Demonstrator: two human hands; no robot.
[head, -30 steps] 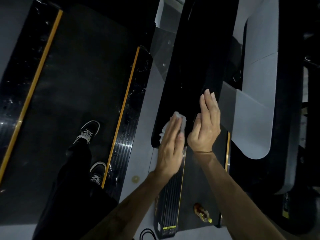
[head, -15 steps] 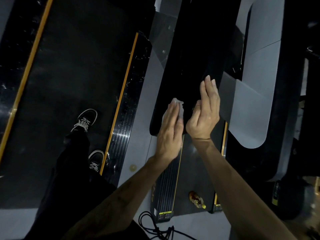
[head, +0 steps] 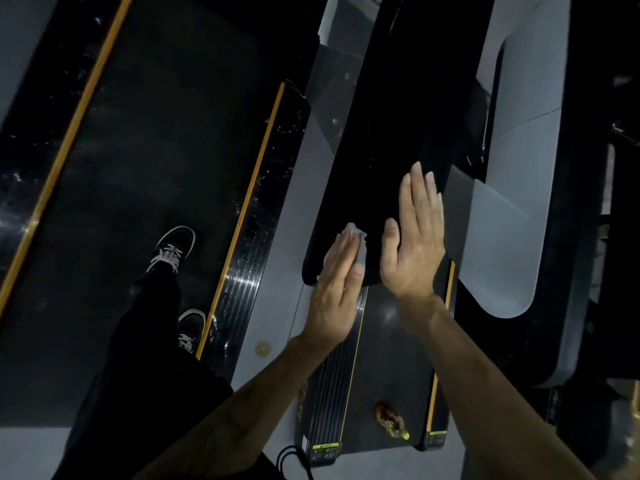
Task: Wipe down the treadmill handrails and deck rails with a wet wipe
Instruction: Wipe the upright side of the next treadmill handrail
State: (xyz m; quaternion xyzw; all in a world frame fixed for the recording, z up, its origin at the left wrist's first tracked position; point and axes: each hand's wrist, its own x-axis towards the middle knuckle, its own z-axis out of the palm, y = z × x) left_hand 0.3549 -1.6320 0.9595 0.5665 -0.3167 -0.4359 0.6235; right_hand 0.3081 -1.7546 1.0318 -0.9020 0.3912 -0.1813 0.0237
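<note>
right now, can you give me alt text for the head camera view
A person's left hand presses a crumpled white wet wipe flat against the end of a glossy black treadmill handrail, while the right hand rests open beside it. Below lie a dark treadmill deck with yellow-striped side rails and a small bottle.

- Bare forearms [head: 485,375], no sleeves showing
- Loose black trousers [head: 138,341]
- Black lace-up sneakers with white laces and pale soles [head: 175,245]
- Thin band at the right wrist [head: 420,296]
</note>
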